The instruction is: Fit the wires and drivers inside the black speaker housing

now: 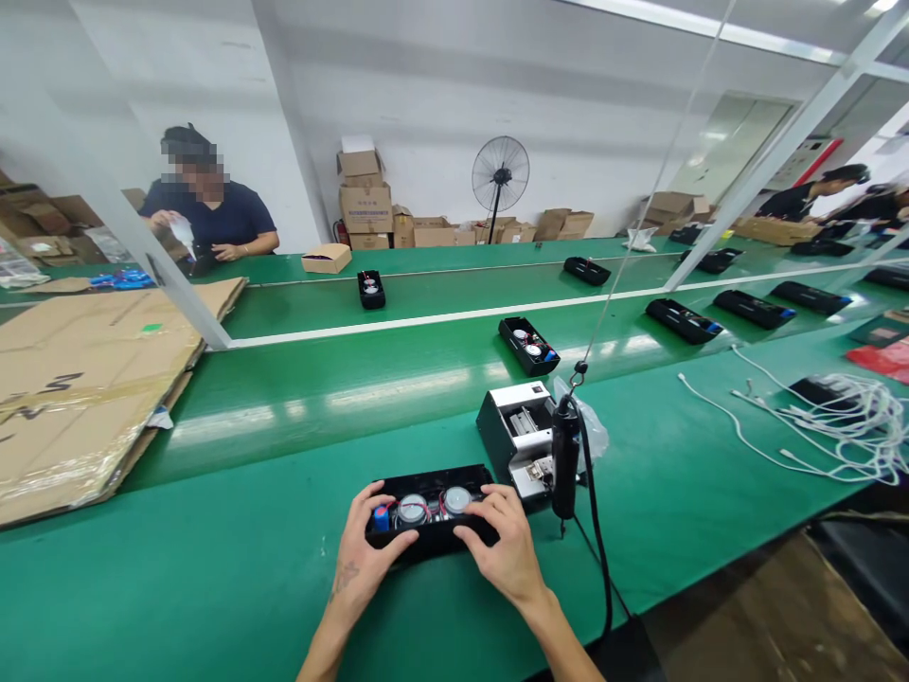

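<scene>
A black speaker housing (433,542) rests on the green bench in front of me, its open side facing up. Inside it show two round speaker drivers (412,510), red and black wires, and a blue block (382,517) at the left end. My left hand (365,542) grips the left end, thumb on the near wall and fingers over the far side. Around the right end is my right hand (503,536), its thumb on the near wall and a finger reaching inside beside the right driver.
Just right of the housing stands a black-and-silver machine (522,436); before it a black electric screwdriver (565,459) hangs from a cord. More housings (529,346) lie on the green belt. White cables (838,426) are heaped at right, flattened cardboard (92,379) at left. A co-worker (213,213) sits across.
</scene>
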### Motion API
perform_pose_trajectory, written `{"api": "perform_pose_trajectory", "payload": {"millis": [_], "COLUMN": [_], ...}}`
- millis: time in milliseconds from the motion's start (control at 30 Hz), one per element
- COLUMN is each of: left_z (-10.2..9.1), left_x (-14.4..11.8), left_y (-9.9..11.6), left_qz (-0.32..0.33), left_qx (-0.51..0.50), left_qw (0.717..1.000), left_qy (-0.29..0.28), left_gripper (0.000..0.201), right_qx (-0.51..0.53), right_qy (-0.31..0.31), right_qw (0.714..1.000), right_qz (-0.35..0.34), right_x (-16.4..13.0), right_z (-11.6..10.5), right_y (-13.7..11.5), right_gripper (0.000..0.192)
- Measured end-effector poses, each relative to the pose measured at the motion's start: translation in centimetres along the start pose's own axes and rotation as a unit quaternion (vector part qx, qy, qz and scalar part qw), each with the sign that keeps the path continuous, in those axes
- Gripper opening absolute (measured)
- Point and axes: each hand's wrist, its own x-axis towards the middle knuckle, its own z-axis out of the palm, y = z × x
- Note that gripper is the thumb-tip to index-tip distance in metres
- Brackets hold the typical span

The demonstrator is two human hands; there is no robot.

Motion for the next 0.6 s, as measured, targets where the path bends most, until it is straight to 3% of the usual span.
{"api": "perform_pose_trajectory", "payload": {"millis": [100,233,367,600], "left_z": [-0.3,0.3,0.7,1.2], "left_x": [-2.1,-4.4,-5.2,-5.5], "left_y": [0.1,0.6,0.8,1.2], "left_qz": [0.100,0.213,0.235,0.217], "left_qx": [0.066,0.127,0.164,0.192], "left_qw": [0.993,0.969,0.957,0.955], "left_qy": [-0.017,0.010,0.031,0.058], "left_gripper": [0.034,0.030,0.032,0.029], "right_qx": [-0.024,-0.056,-0.072,-0.079], "right_qy": [0.004,0.028,0.042,0.061], "right_qw": [0.999,0.995,0.993,0.992], "right_qz": [-0.032,-0.080,-0.085,-0.083], "right_x": [-2.3,-4.7,-5.3,-5.4], "right_z": [-0.4,-0.3,0.3,0.8], "right_y": [0.1,0.1,0.0,-0.4], "right_gripper": [0.016,0.015,0.015,0.020]}}
